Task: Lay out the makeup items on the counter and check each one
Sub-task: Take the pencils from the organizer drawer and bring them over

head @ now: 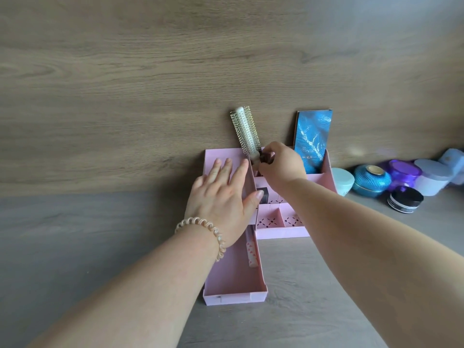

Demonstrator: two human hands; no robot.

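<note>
— Makeup items are mostly in the pink cardboard organiser [324, 177] at the back of the grey wood-grain table [100, 234], against the wall; only the round jars off to its right are out. See the white round bristle hairbrush [244, 133] standing up in the tall compartment?

— Yes. The right hand [281, 167] is over that compartment. Is it taking the brush?

— Hard to say. Its grip is pinched narrow around something small and dark just beside the brush handle, but I cannot tell what that is, or whether the fingers touch the brush.

— And the left hand [223, 197]?

— Flat and spread wide, holding nothing. It lies on the organiser's left part, likely to steady the light box while the other hand pulls.

— Why is the long pink drawer [236, 285] slid out toward us?

— To reach inside, I'd guess. A patterned pink-and-white tube [251, 254] lies in it.

— The blue feather-patterned flat box [312, 139]?

— Upright in the right rear slot, leaning on the wall. The ribbed teal jar [371, 180] and black striped-rim tin [405, 199] sit near each other, well apart from both hands
</note>
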